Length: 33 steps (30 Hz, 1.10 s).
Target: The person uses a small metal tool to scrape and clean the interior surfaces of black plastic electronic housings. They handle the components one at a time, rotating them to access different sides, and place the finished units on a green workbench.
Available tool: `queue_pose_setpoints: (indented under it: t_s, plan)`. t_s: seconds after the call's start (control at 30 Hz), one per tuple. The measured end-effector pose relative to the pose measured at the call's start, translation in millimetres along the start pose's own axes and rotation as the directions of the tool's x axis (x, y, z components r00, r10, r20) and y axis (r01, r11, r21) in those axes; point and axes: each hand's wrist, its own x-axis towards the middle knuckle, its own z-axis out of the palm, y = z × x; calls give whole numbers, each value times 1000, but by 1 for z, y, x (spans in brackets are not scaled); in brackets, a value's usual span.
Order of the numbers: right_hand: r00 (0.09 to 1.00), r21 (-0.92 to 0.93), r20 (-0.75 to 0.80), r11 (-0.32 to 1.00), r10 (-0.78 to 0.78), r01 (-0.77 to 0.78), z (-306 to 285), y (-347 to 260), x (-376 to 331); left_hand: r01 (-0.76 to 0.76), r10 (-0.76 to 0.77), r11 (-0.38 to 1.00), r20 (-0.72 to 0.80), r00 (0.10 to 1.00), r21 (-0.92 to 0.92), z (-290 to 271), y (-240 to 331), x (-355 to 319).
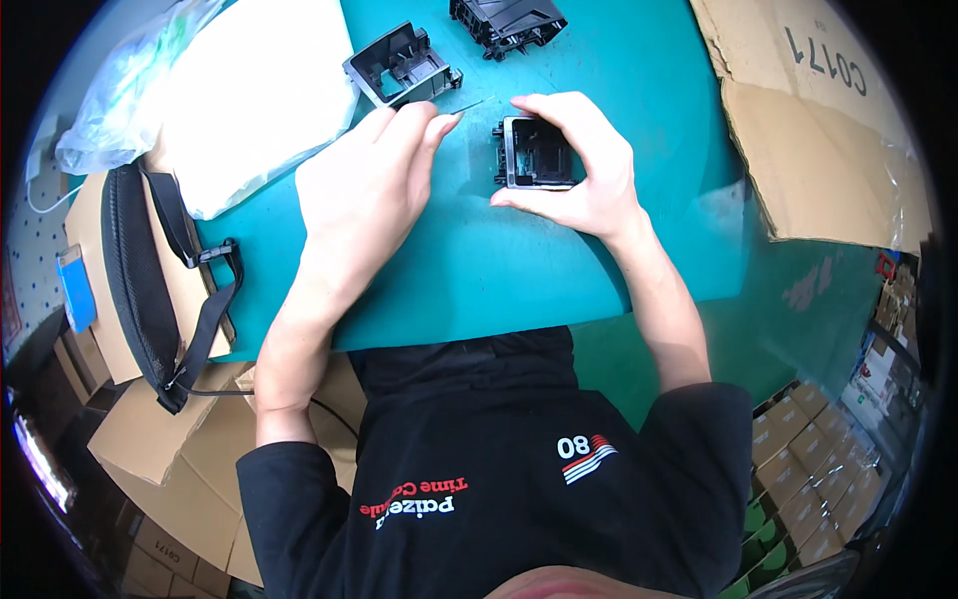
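My right hand (601, 165) grips a small black plastic housing (544, 165) with a grey rim and an open, frame-like face, thumb and fingers on opposite sides. In my left hand (364, 190), the fingertips are pinched on a thin, needle-like metal rod (477, 104). Its tip points toward the housing, and a gap separates the two. Just beyond my left fingers, a similar black housing (401, 68) lies on the green table mat (449, 270). Farther off, another dark plastic part (507, 22) is cut by the upper edge of the view.
A large white bag or sheet (259, 95) covers the far left, beside a clear plastic bag (125, 110). A black strap with a buckle (145, 280) hangs at the left edge. Cardboard (818, 120) lies at the right, and stacked cartons (813, 459) stand below.
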Motion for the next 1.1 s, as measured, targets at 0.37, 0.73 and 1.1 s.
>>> queue_pose_setpoints:
  t_s: [0.37,0.73,1.1]
  plan:
    - [963,754,91,614,253,-233,11,-5,-13,263,-125,744,258,958,-615,-8,4,-4]
    - [963,876,128,427,237,-222,14,-3,-17,251,-66,746,306,950,-618,-18,13,-2]
    - [978,865,95,472,183,-172,15,-1,-18,182,-28,775,254,967,-605,-17,13,-5]
